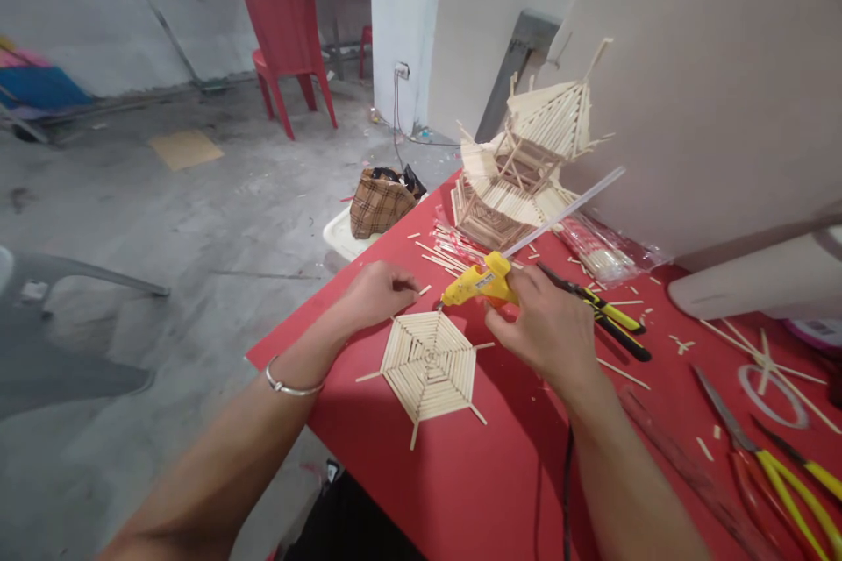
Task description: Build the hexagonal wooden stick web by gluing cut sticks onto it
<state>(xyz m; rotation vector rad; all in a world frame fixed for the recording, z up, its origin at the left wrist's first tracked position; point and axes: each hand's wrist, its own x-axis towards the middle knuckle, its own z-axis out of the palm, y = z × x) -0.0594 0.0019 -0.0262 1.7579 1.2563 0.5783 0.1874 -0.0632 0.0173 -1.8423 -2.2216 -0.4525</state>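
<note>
My right hand (543,316) is wrapped around a yellow hot glue gun (477,283), with a long clear glue stick (569,210) poking out of its back. The gun's nozzle points down at the top corner of a hexagonal web-like panel (453,368) of pale sticks lying flat on the table. Just beyond the panel's upper left edge, my left hand (378,294) pinches a short wooden stick (424,290) between thumb and fingers. Several stick ends jut from the panel's corners.
A pagoda-like stick model (519,166) stands at the back of the red table (487,473). Black-and-yellow cutters (611,320), bagged sticks (598,250), a white roll (743,276), pliers (743,447) and loose sticks lie rightward. A power cord (567,491) crosses the front.
</note>
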